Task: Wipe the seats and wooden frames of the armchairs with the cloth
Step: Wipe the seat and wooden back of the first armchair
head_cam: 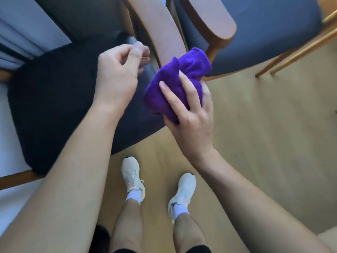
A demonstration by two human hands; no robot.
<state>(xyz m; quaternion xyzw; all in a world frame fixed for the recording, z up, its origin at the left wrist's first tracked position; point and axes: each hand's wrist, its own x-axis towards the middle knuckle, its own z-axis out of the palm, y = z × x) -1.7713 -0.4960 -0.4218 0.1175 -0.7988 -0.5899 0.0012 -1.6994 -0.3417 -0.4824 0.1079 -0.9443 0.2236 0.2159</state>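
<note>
A bunched purple cloth [175,83] is gripped by my right hand [191,115], held in the air over the front right corner of the near armchair's dark blue seat [54,106]. My left hand [116,73] hovers over that seat with its fingers loosely curled and nothing in it. The near chair's wooden armrest [160,30] runs just behind the cloth. A second armchair with a blue seat [264,33] and a wooden armrest [209,19] stands to the right.
Pale wooden floor [264,134] lies to the right and below. My two feet in white shoes [133,178] stand close to the near chair's front edge. Thin wooden chair legs [291,52] slant at the upper right. A light curtain [21,33] hangs at the upper left.
</note>
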